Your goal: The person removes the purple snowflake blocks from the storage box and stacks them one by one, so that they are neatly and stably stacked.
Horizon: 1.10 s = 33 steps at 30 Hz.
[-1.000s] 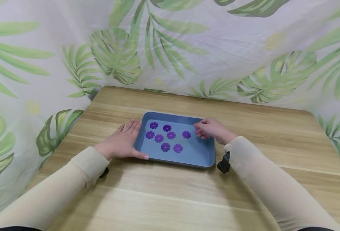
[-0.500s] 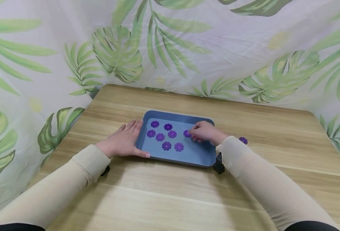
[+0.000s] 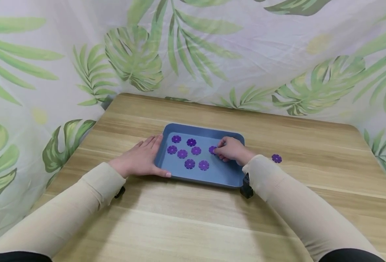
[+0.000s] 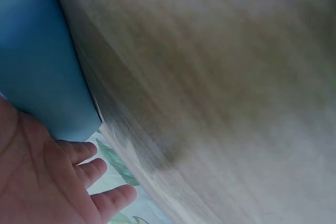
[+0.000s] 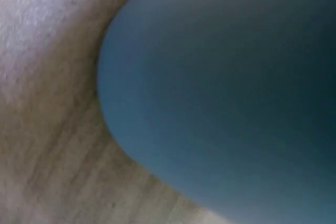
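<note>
**Blue tray holding eight purple flower-shaped discs**

A left hand [image 3: 140, 158], fingers straight and thumb spread, rests against the left side of the blue tray [image 3: 220, 175] without gripping it. Inside the tray, seven of the purple flower-shaped discs [image 3: 182, 154] lie spaced apart toward its left and middle. Farther right inside it, the right hand [image 3: 233, 150] curls thumb and fingers together at the eighth disc [image 3: 211, 149]; whether they pinch it is unclear. Right of the tray, a ninth disc [image 3: 276, 158] lies on the wooden table [image 3: 179, 222].

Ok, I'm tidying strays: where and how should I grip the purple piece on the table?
From above, probably: pinch the purple piece by opposite sides of its notched rim, since it lies flat on the table, apart from the tray.
</note>
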{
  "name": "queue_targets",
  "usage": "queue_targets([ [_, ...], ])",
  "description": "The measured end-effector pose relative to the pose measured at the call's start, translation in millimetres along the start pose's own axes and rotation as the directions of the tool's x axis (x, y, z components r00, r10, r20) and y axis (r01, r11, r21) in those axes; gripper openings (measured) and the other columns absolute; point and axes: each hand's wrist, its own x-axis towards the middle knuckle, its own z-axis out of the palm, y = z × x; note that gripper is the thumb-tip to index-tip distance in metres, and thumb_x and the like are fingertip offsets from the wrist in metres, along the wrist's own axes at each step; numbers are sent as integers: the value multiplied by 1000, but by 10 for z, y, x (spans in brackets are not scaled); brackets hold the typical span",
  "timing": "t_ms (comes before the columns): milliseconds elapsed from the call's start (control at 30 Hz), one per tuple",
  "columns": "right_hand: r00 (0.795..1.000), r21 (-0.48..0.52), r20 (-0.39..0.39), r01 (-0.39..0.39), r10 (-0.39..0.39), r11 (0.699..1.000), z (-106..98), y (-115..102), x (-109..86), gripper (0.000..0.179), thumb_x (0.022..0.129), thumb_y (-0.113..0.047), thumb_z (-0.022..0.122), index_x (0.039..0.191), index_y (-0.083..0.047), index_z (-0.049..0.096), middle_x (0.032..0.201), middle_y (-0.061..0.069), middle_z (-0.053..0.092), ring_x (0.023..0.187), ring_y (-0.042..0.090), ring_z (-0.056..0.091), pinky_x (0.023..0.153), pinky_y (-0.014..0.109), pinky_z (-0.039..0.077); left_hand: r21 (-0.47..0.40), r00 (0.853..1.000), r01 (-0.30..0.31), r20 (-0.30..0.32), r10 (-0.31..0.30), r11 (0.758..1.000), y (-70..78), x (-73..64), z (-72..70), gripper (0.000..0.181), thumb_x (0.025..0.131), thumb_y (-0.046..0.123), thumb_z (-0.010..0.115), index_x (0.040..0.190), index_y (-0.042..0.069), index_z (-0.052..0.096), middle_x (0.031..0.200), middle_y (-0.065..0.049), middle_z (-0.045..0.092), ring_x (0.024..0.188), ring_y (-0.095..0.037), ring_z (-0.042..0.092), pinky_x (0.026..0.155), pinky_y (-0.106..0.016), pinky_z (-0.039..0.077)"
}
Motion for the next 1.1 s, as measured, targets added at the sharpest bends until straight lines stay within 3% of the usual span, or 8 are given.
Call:
queue_targets([
  [300, 999, -101, 0, 39, -40, 994, 5, -13, 33, 39, 96, -11, 73, 134, -7, 64, 84, 8, 64, 67, 13, 59, 61, 24, 54, -4, 1000, 8, 0, -8, 1000, 18, -5, -57, 146, 73, 88, 65, 161, -8, -1, 169, -28, 5, 155, -47, 6, 121, -64, 11],
  [633, 996, -155, -19, 81, -85, 985, -10, -16, 36, 29, 97, -11, 72, 124, -7, 63, 79, 6, 65, 62, 14, 58, 59, 25, 52, 1, 1000, -9, -7, 9, 1000, 2, 31, -62, 147, 73, 89, 64, 161, -9, -2, 168, -29, 5, 154, -47, 9, 121, -62, 14],
  [800, 992, -125, -32, 119, -124, 985, -14, -21, 2, 22, 96, -5, 70, 116, -5, 62, 82, 7, 65, 63, 15, 60, 59, 27, 54, -3, 1000, -7, -11, 7, 1000, 8, 31, -61, 147, 73, 89, 64, 161, -9, -2, 168, -29, 6, 154, -48, 10, 121, -62, 14],
  [967, 996, -25, -26, 80, -81, 996, -36, -17, -34, 12, 100, -3, 62, 112, -2, 64, 86, 10, 67, 67, 15, 64, 63, 29, 60, -7, 1000, -3, -4, 3, 1000, 4, 20, -28, 148, 72, 89, 65, 161, -8, -3, 168, -29, 6, 153, -48, 10, 122, -61, 13],
  [1100, 999, 46, -6, 55, -54, 997, -79, -17, -48, 16, 101, -1, 60, 116, 2, 65, 90, 10, 66, 69, 14, 65, 63, 28, 60, 15, 1000, -9, 1, 9, 1000, -7, 12, -6, 147, 73, 89, 65, 161, -9, -2, 168, -28, 0, 155, -45, 3, 123, -59, 8],
])
